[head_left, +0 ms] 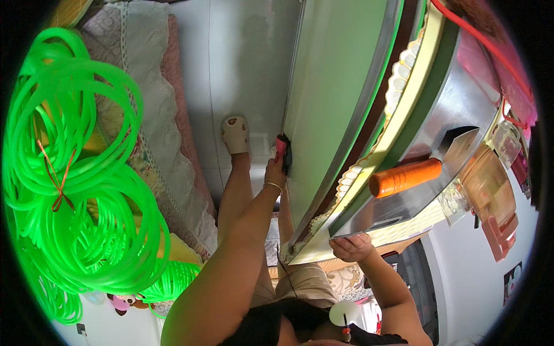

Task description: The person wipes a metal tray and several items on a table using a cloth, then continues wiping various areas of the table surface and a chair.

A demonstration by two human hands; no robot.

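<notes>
- In the head view, the step in hand appears to be low work with a pink-and-black hand tool (281, 149) beside the pale green side panel (334, 109) of the table (404, 118); its exact purpose cannot be told.
- For the next move, a firm, controlled grip and careful guiding along the panel's bottom edge seem to be called for, with balance kept in the bent posture.
- The tool is gripped by the left hand (274, 172), its fingers closed around it, near the floor (231, 69) at the panel's bottom edge; contact with the panel cannot be confirmed.
- A bright pink upper part and a dark lower part are shown by the tool; its working end is too small to be made out.
- The right hand (352, 248) is placed with curled fingers at the table's near left corner, by the edge of a silver sheet (438, 115); whether the sheet is gripped or only leaned on cannot be told.
- On that sheet, inward from the near edge, an orange wooden-handled scraper (418, 173) is left unheld.
</notes>
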